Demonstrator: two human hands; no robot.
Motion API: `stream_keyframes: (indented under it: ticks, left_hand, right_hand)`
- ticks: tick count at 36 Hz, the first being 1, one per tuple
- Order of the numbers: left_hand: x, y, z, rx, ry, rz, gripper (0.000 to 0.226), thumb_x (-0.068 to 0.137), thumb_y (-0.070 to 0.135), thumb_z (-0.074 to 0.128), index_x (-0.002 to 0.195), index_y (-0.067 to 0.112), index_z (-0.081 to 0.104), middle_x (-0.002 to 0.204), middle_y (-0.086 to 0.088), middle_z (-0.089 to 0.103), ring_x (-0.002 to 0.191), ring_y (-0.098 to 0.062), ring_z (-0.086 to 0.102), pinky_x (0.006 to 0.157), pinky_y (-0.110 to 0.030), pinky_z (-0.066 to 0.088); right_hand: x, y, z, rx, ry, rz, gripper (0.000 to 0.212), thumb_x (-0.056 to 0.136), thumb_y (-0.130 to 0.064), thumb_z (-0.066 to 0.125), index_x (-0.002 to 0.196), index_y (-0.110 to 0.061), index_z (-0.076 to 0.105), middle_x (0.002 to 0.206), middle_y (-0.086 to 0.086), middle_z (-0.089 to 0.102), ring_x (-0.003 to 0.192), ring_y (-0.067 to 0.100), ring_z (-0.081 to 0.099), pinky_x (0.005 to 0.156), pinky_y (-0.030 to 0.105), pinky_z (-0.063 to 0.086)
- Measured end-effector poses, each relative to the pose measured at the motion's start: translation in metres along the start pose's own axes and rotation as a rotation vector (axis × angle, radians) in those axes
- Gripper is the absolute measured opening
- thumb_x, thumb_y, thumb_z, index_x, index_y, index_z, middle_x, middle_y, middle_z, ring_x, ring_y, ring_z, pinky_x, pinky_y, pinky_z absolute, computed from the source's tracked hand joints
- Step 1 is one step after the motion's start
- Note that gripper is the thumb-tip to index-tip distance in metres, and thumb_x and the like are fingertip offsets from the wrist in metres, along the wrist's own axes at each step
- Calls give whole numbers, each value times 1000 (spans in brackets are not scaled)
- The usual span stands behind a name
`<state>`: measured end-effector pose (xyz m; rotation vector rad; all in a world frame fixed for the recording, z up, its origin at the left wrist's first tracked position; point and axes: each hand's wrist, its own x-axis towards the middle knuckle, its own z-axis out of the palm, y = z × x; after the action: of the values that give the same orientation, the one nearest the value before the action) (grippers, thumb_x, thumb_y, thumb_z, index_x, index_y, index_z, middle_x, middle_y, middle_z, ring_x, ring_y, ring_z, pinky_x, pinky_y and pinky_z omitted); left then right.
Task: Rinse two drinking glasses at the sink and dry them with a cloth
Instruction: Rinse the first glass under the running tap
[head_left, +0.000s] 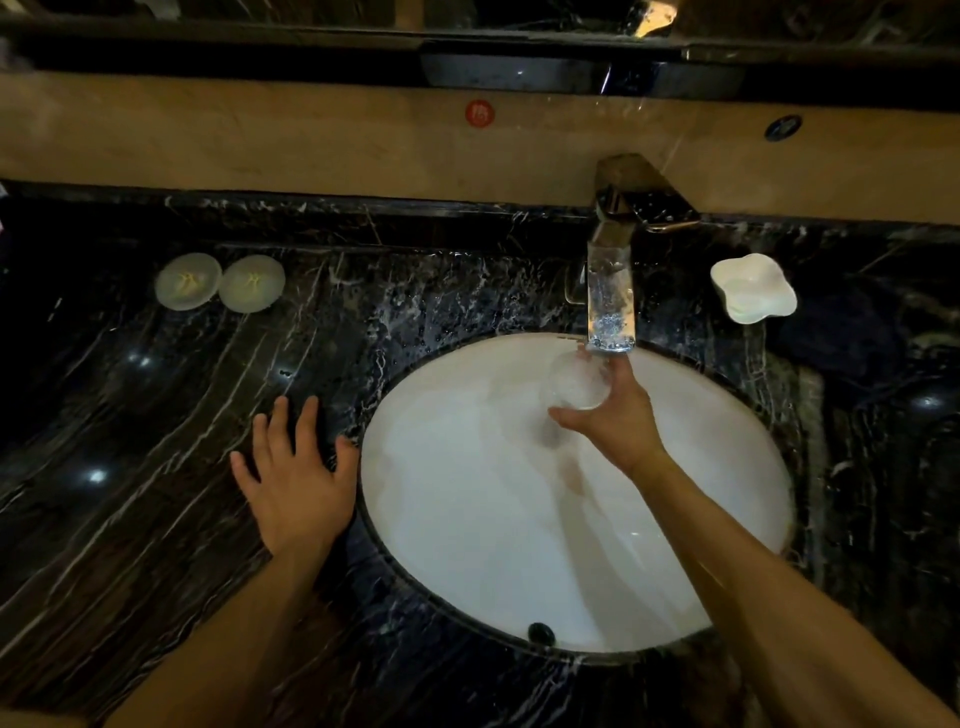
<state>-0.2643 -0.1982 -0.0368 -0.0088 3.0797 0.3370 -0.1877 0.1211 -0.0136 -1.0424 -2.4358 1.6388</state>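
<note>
My right hand holds a clear drinking glass over the white oval sink, right under the spout of the chrome faucet. The glass's mouth faces up toward me, and the thumb and fingers wrap around its side. I cannot tell whether water is running. My left hand lies flat with fingers spread on the black marble counter, just left of the sink's rim, holding nothing. No second glass or cloth is visible.
Two round white lids or coasters lie at the back left of the counter. A white wavy-edged dish sits right of the faucet. A tan backsplash ledge runs behind, and water droplets speckle the counter near the faucet.
</note>
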Motion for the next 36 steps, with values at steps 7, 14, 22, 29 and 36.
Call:
stream_keyframes:
  ticks: [7,14,22,29,36]
  left_hand:
    - [0,-1,0,1,-4,-2,64,92,50,37,151,26,36,162,-7,27,151,-27,16,119,-60,7]
    - [0,-1,0,-3,3,5,64,91,50,38,151,25,37,162,-7,28,151,-27,17,119,-61,8]
    - [0,-3,3,10,21,12,64,91,49,38,150,24,38,161,-9,29,150,-29,19,118,-62,11]
    - [0,-1,0,7,-1,6,65,92,50,36,151,25,36,162,-7,26,151,-27,16,119,-60,7]
    - [0,0,-2,-7,-4,9,65,91,49,37,151,24,37,162,-8,26,152,-27,16,119,-60,7]
  right_hand:
    - [1,-3,-15,-352,68,-26,85,64,-19,87,138,-24,44,133,3,57,113,28,58,81,36,49]
    - [6,4,-39,-24,-297,208,86,58,-6,91,126,-33,47,128,0,55,113,29,56,88,48,56]
    - [0,5,-13,338,-291,130,86,54,0,91,127,-30,55,129,3,58,119,27,56,95,46,56]
    - [0,-9,14,104,77,-6,81,68,-13,90,135,-23,46,125,1,56,110,19,54,89,29,46]
    - [-1,-8,12,-277,283,-137,70,69,-11,83,132,-15,54,128,10,58,117,32,56,89,37,49]
